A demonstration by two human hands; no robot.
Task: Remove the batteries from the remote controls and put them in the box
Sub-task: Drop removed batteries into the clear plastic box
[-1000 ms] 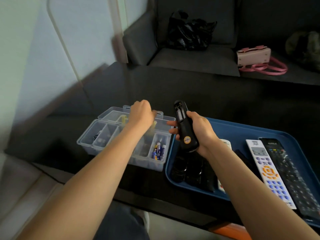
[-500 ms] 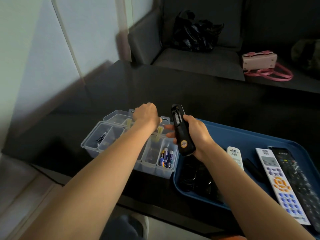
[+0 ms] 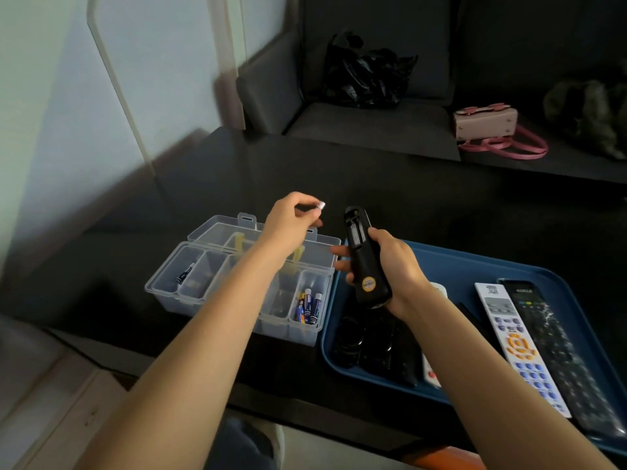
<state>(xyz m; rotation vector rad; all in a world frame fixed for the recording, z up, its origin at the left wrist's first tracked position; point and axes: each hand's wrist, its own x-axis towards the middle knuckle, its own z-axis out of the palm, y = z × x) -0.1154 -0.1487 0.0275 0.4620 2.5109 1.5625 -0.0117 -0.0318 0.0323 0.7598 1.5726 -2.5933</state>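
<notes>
Head view: remote (image 3: 364,262) upright, slightly tilted

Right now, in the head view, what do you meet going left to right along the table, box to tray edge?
Clear compartment box → left hand pinching a battery → black remote gripped by right hand → white remote → long black remote on the blue tray.

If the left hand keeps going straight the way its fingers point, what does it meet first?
The left hand, pinching a battery, points right toward the black remote in the right hand. It would likely meet the remote's open battery end first, though depth is unclear.
</notes>
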